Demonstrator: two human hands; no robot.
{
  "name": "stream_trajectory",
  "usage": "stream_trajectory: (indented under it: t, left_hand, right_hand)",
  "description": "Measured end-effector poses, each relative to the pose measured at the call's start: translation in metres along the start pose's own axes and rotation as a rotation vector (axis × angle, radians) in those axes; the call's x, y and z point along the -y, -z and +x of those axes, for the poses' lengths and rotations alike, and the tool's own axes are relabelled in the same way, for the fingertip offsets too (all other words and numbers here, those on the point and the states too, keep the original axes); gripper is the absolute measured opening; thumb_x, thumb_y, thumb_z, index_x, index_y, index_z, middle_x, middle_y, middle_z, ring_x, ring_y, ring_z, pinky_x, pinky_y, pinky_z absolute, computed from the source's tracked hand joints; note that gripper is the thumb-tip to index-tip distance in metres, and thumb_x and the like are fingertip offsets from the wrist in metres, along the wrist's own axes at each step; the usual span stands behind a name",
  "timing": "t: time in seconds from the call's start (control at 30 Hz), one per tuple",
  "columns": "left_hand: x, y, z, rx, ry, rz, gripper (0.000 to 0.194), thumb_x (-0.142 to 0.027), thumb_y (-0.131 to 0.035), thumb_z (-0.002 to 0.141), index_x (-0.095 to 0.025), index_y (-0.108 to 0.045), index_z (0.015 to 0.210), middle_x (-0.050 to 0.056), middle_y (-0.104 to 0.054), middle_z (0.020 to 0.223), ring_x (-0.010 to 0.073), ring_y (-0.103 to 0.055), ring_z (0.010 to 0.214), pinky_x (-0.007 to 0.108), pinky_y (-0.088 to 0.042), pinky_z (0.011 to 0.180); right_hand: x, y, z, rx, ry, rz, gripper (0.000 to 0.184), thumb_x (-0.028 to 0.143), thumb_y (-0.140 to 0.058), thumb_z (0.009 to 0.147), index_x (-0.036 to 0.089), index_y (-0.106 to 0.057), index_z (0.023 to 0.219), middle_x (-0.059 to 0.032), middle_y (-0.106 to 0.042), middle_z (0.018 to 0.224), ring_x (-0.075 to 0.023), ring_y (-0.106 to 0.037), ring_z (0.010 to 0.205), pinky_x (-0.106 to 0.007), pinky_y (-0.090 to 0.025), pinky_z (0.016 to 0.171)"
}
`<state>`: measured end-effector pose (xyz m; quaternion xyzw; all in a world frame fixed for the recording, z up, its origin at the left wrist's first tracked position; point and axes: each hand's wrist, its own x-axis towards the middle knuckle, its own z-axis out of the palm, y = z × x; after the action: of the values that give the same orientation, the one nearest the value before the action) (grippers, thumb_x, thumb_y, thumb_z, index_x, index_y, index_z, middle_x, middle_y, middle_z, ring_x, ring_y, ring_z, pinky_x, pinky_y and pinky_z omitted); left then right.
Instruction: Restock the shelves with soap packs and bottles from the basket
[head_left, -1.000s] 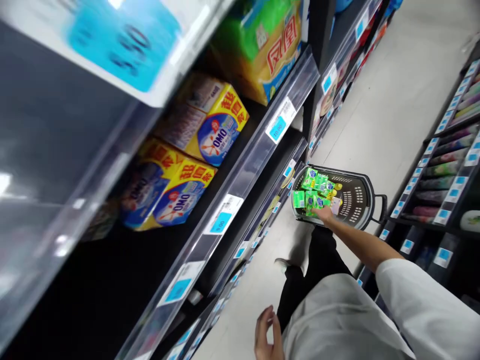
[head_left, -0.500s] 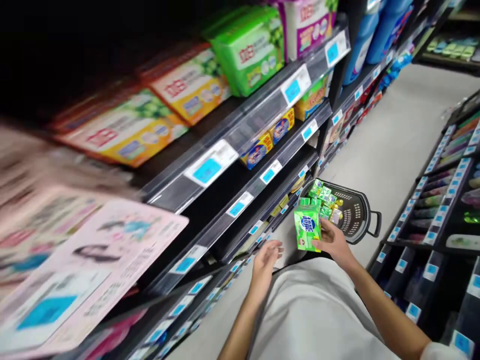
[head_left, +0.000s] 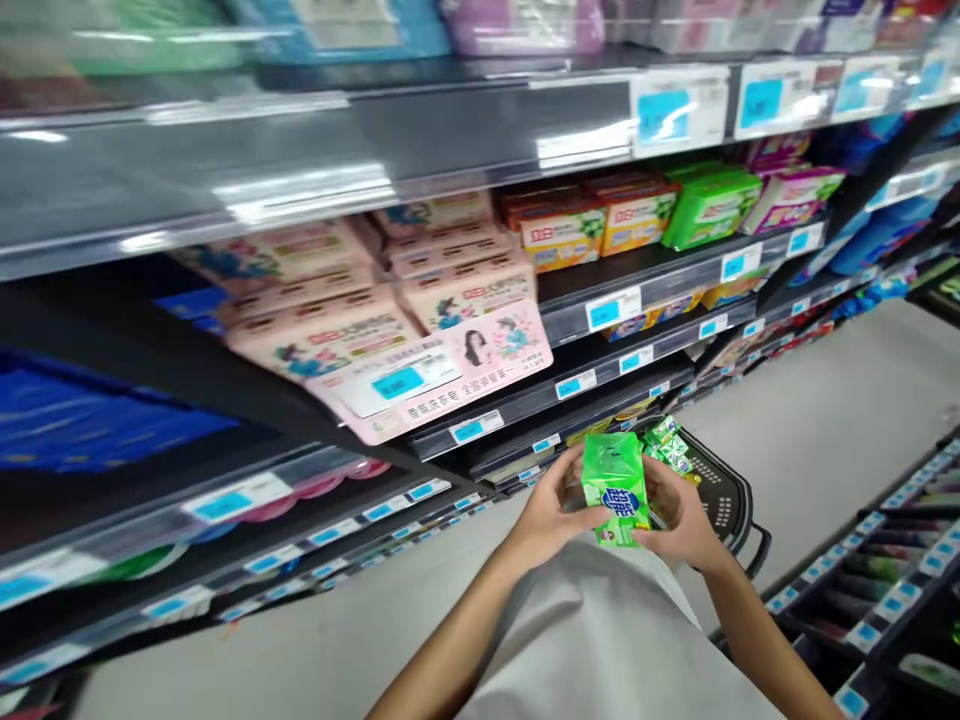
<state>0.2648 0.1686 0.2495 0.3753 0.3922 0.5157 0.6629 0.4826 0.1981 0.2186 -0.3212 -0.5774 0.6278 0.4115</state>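
Left hand: my left hand (head_left: pixel 551 510) is curled partway closed round the near-left side of the green pack (head_left: pixel 616 480), thumb across its printed front.
Right hand: my right hand (head_left: pixel 681 515) is cupped at the other side, thumb at the lower right corner; how firmly its fingers press, I cannot tell.
Green pack: held between both hands in front of my shirt (head_left: pixel 592 630), its top tilted into view.
Basket: the dark basket (head_left: pixel 709 475) sits beyond my right hand, with more green packs (head_left: pixel 666 440) inside.
Slip risk: the wrapper looks glossy, so I judge a loose right-hand grip could let it slide.
Knock risk: the pink price card (head_left: pixel 442 380) juts from the shelf (head_left: pixel 570 310); swinging left could catch it.
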Motion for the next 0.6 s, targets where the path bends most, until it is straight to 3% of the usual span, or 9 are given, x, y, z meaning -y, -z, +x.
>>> stream_trajectory:
  t: [0.27, 0.47, 0.6]
  left_hand:
    - [-0.012, 0.008, -0.028, -0.191, -0.059, -0.008, 0.096, -0.032, -0.096, 0.059, -0.021, -0.051, 0.144, 0.014, -0.06, 0.143, 0.0331, -0.058, 0.13, 0.039, -0.051, 0.105]
    - [-0.013, 0.016, -0.046, -0.389, -0.168, -0.118, 0.086, -0.031, -0.099, 0.05, -0.017, -0.062, 0.126, 0.013, -0.07, 0.121, 0.0307, -0.066, 0.113, 0.034, -0.054, 0.093]
    - [-0.011, 0.02, -0.054, -0.51, -0.28, -0.112, 0.086, -0.03, -0.1, 0.046, -0.016, -0.063, 0.123, 0.011, -0.071, 0.116, 0.0278, -0.066, 0.109, 0.032, -0.053, 0.091]
  right_hand:
    - [0.012, 0.0, 0.046, 0.306, -0.008, -0.193, 0.088, 0.025, -0.09, 0.064, 0.025, -0.055, 0.145, -0.0122, -0.061, 0.143, -0.0348, -0.059, 0.13, -0.049, -0.047, 0.111]
    - [0.018, -0.012, 0.082, 0.504, 0.016, -0.468, 0.094, 0.024, -0.093, 0.06, 0.025, -0.056, 0.146, -0.0121, -0.061, 0.143, -0.0373, -0.058, 0.129, -0.054, -0.044, 0.112]
    - [0.025, -0.026, 0.1, 0.613, -0.029, -0.41, 0.093, 0.027, -0.094, 0.06, 0.027, -0.056, 0.146, -0.0118, -0.058, 0.147, -0.036, -0.054, 0.135, -0.054, -0.038, 0.118]
